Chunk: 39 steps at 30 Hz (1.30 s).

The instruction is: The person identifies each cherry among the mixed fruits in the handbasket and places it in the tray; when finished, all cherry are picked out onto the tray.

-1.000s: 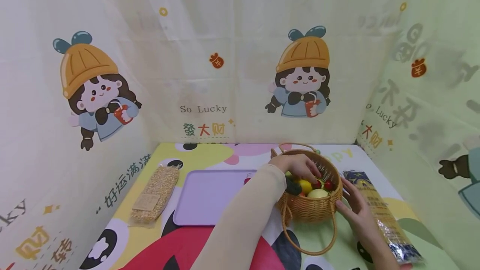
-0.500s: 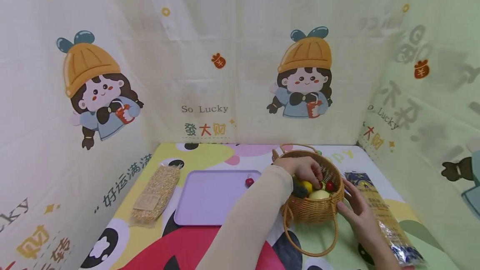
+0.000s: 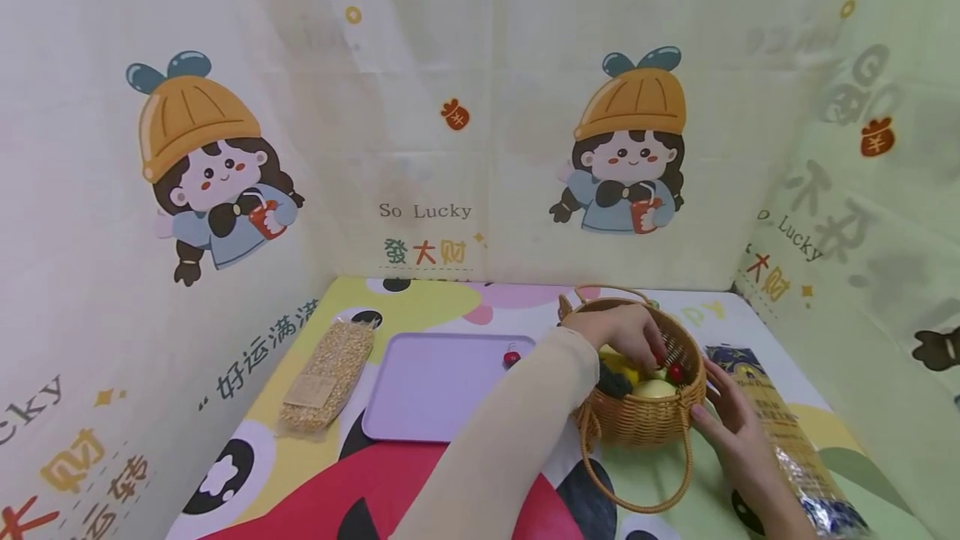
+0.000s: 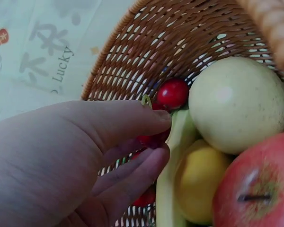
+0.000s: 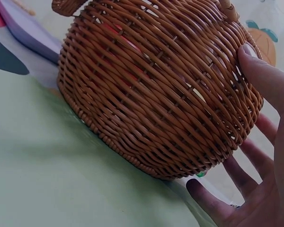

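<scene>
My left hand (image 3: 617, 333) reaches into a wicker basket (image 3: 637, 423) on the table. In the left wrist view its thumb and fingers pinch a red cherry (image 4: 154, 138) with a green stem, partly hidden by the fingers. Another cherry (image 4: 173, 93) lies just beyond. Beside the hand in the basket are a banana (image 4: 173, 165), a yellow lemon-like fruit (image 4: 199, 182), a pale round fruit (image 4: 236, 104) and a red apple (image 4: 260, 184). My right hand (image 3: 738, 436) touches the basket's right side, its fingers spread along the woven wall and the thumb near the rim in the right wrist view.
A purple tray (image 3: 427, 390) lies left of the basket with one cherry (image 3: 512, 359) on it. Farther left is a clear bag of kernels (image 3: 330, 373). A gold and blue packet (image 3: 780, 432) lies right of the basket. One basket handle (image 3: 637, 510) hangs forward.
The left hand has lifted slightly and shifted inside the basket, and a red cherry now shows at its fingertips. The right hand stays at the basket's side. The head view has turned slightly.
</scene>
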### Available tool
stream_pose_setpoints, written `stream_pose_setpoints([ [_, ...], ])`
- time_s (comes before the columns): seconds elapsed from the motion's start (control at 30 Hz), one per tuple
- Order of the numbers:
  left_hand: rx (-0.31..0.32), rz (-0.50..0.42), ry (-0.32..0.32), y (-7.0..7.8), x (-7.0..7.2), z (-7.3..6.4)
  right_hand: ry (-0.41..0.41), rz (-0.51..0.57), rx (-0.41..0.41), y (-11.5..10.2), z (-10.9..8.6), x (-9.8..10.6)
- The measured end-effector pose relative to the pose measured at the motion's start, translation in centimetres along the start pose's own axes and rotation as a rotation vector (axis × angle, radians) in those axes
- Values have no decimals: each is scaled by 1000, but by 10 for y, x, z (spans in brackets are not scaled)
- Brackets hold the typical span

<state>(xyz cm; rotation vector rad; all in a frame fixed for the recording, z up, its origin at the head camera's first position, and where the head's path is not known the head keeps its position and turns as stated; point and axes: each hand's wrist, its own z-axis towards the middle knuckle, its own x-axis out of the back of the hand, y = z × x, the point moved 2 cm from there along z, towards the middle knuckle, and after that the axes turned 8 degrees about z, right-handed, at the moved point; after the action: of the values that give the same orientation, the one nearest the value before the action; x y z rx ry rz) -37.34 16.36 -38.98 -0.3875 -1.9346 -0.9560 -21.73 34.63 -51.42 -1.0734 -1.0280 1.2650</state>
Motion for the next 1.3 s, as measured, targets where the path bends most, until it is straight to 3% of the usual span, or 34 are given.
stream_pose_setpoints([
  [0.27,17,-20,61,-12,18,-17,1,-3,1,-1,2,2],
  [0.43,-31,-20,138,-20,26,-34,1,-9,12,-2,3,2],
  [0.6,-106,-36,254,-27,25,-47,5,-15,9,-2,2,4],
  [0.77,-185,-122,327,-32,18,-59,13,-20,16,-1,-1,8],
  [0.93,-241,-142,406,-35,12,-73,13,3,25,1,-3,9],
  [1.07,-250,-196,459,-39,11,-92,5,18,39,2,-2,7],
  [1.3,-239,-360,567,-54,13,-137,1,14,45,1,1,2],
])
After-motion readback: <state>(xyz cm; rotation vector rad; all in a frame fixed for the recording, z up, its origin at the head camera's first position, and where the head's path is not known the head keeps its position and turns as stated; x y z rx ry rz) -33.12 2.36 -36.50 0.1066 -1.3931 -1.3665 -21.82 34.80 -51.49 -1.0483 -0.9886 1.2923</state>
